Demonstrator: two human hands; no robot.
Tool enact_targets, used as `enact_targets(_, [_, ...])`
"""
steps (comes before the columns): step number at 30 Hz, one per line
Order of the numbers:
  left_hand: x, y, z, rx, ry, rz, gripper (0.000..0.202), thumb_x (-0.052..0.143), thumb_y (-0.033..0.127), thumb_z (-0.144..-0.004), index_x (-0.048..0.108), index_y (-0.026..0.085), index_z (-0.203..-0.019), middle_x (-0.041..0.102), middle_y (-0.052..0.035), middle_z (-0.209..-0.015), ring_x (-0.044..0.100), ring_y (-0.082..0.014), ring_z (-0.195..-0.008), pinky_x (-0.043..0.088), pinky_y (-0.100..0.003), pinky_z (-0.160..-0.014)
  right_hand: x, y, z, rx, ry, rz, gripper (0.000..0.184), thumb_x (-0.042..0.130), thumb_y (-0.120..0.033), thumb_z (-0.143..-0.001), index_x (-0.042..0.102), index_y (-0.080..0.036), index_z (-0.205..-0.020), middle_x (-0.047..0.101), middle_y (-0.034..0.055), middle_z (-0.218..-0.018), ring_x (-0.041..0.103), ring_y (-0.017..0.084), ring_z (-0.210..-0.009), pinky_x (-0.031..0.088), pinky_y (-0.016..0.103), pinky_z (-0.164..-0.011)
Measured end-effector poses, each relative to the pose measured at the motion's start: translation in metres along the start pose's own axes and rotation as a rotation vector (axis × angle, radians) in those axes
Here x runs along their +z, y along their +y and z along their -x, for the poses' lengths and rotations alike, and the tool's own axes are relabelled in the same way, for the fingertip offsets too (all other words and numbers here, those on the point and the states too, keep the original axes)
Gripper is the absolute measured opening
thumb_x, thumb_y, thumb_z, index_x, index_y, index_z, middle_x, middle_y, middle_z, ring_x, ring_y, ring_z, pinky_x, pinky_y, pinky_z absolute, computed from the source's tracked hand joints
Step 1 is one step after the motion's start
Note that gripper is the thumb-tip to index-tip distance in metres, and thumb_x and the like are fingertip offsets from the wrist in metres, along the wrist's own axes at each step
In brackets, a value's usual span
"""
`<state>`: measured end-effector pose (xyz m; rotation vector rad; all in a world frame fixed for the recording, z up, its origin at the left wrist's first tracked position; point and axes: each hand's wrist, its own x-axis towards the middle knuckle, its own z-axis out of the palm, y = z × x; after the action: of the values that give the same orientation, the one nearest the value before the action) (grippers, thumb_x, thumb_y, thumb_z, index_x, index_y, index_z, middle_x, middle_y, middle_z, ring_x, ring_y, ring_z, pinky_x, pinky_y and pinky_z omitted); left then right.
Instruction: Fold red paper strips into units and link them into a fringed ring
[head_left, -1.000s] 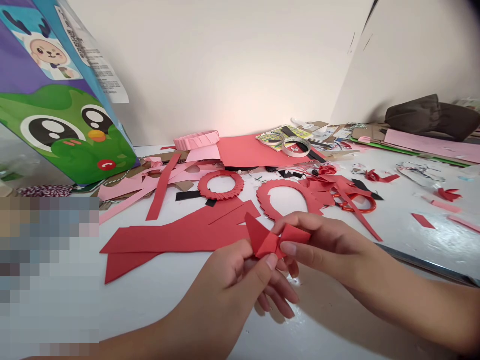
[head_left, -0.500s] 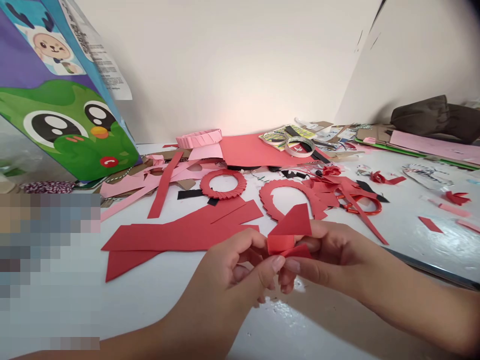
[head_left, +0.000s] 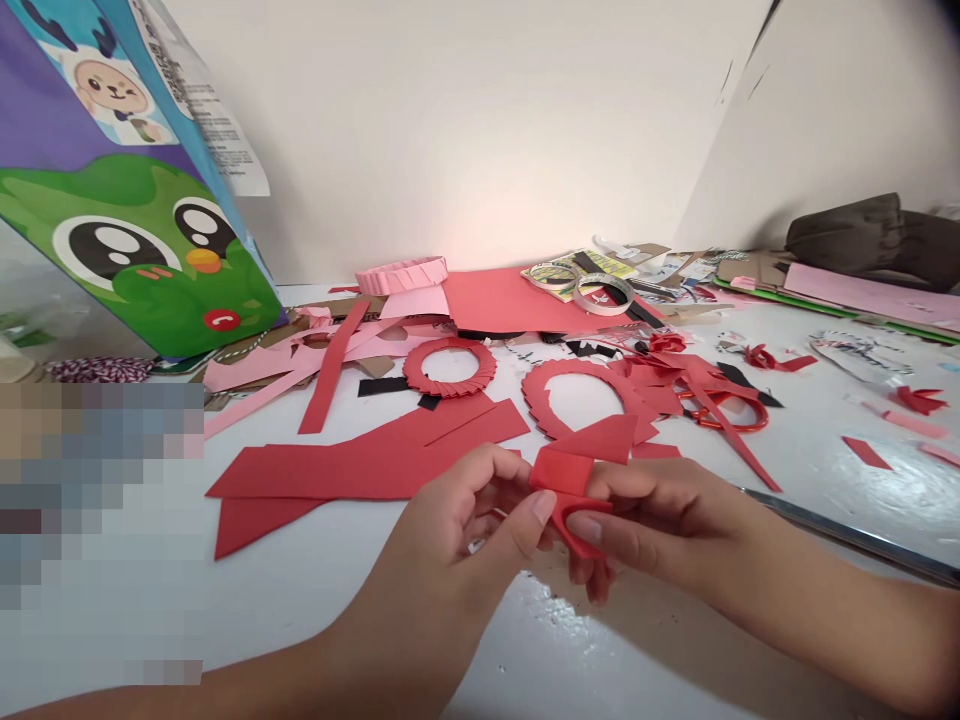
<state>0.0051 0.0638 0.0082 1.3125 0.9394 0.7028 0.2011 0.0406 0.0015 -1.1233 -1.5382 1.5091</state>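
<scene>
A folded red paper strip (head_left: pixel 564 470) is held between both hands above the front of the table. My left hand (head_left: pixel 472 540) pinches its left side, thumb on top and fingers curled beneath. My right hand (head_left: pixel 660 510) grips the other side, its thumb pressing on the lower flap while the fingers bend behind. One pointed end of the strip sticks up to the right. Just behind the hands lie a large red pleated paper ring (head_left: pixel 544 400) and a smaller red pleated ring (head_left: pixel 417 372). Flat red paper pieces (head_left: pixel 322 472) lie to the left.
Behind stand a pink pleated ring (head_left: pixel 401 276) and tape rolls (head_left: pixel 604 294) on red sheets. Red-handled scissors (head_left: pixel 739 412) lie at right under paper scraps. A metal ruler-like strip (head_left: pixel 847 535) lies near my right forearm. A green cartoon bag (head_left: pixel 127 260) stands at left.
The strip's lower flap has been bent down and the right thumb now presses on it. The folded band has tilted, and its upper point has shifted slightly right.
</scene>
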Motion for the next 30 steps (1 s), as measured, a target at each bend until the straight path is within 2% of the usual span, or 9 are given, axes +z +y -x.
enact_targets(6, [-0.001,-0.001,-0.001,-0.017,-0.034,0.068,0.018,0.071,0.036,-0.092,0.063,0.023,-0.081,0.062,0.006,-0.072,0.058,-0.0109,-0.07,0.042,-0.021,-0.062,0.002,0.002,0.0,-0.012,0.049,0.109,0.035,0.069,-0.053,-0.09,0.067,-0.022,-0.074,0.07,0.0013,-0.07,0.065,0.014,-0.065,0.052,0.026,-0.062])
enact_targets(10, [0.001,0.0,0.001,-0.013,-0.029,0.081,0.015,0.069,0.034,-0.092,0.063,0.024,-0.083,0.06,0.0062,-0.07,0.061,-0.0118,-0.074,0.043,-0.019,-0.061,0.003,0.005,0.003,-0.025,0.067,0.312,0.039,0.067,-0.049,-0.09,0.057,-0.022,-0.063,0.052,-0.0033,-0.057,0.044,0.011,-0.053,0.034,0.025,-0.048])
enact_targets(12, [0.003,0.002,0.002,-0.025,-0.004,0.08,0.016,0.067,0.033,-0.093,0.061,0.023,-0.082,0.062,0.0056,-0.073,0.061,-0.0117,-0.072,0.045,-0.019,-0.061,0.003,0.005,0.004,-0.054,0.086,0.33,0.039,0.069,-0.05,-0.089,0.054,-0.023,-0.065,0.048,-0.0043,-0.058,0.04,0.011,-0.054,0.032,0.025,-0.047])
enact_targets(16, [0.002,0.003,0.002,-0.028,0.023,0.087,0.016,0.063,0.031,-0.095,0.057,0.022,-0.084,0.065,0.0042,-0.077,0.059,-0.0102,-0.065,0.047,-0.02,-0.06,-0.002,0.004,0.005,-0.148,0.28,0.312,0.032,0.08,-0.047,-0.081,0.056,-0.027,-0.083,0.056,-0.0049,-0.066,0.05,0.013,-0.057,0.044,0.023,-0.049])
enact_targets(19, [-0.001,0.001,-0.001,-0.005,0.037,0.054,0.015,0.063,0.03,-0.095,0.059,0.022,-0.084,0.061,0.0055,-0.072,0.056,-0.0101,-0.065,0.046,-0.018,-0.059,-0.008,0.003,0.007,-0.298,0.399,0.369,0.027,0.078,-0.034,-0.084,0.062,-0.032,-0.106,0.07,-0.001,-0.087,0.065,0.015,-0.069,0.054,0.022,-0.053])
enact_targets(21, [-0.002,-0.002,-0.001,-0.004,0.05,0.041,0.013,0.065,0.032,-0.095,0.061,0.023,-0.085,0.059,0.0061,-0.072,0.055,-0.0105,-0.066,0.046,-0.018,-0.06,-0.011,0.002,0.007,-0.377,0.42,0.469,0.028,0.073,-0.024,-0.087,0.065,-0.035,-0.111,0.075,-0.0005,-0.096,0.072,0.016,-0.075,0.057,0.022,-0.056])
enact_targets(23, [-0.003,-0.003,-0.001,-0.012,0.042,0.039,0.01,0.066,0.034,-0.094,0.066,0.025,-0.09,0.061,0.005,-0.076,0.056,-0.0118,-0.069,0.048,-0.02,-0.061,-0.013,0.001,0.008,-0.453,0.411,0.584,0.027,0.068,-0.017,-0.089,0.07,-0.035,-0.109,0.08,-0.0019,-0.093,0.076,0.015,-0.075,0.061,0.022,-0.063])
enact_targets(27, [-0.003,0.0,0.0,-0.061,0.046,0.014,0.021,0.068,0.042,-0.091,0.077,0.027,-0.104,0.068,0.0022,-0.078,0.058,-0.0133,-0.068,0.05,-0.022,-0.063,-0.012,-0.001,0.01,-0.6,0.395,0.765,0.022,0.067,-0.016,-0.092,0.072,-0.032,-0.105,0.084,-0.0012,-0.097,0.079,0.017,-0.077,0.063,0.023,-0.068])
enact_targets(30, [-0.004,0.003,-0.001,-0.089,0.05,0.031,0.02,0.068,0.039,-0.092,0.082,0.027,-0.098,0.064,0.0027,-0.071,0.054,-0.0123,-0.066,0.05,-0.02,-0.062,-0.013,-0.002,0.012,-0.666,0.389,0.876,0.027,0.064,-0.013,-0.093,0.07,-0.031,-0.112,0.084,-0.0002,-0.098,0.08,0.019,-0.078,0.063,0.023,-0.064])
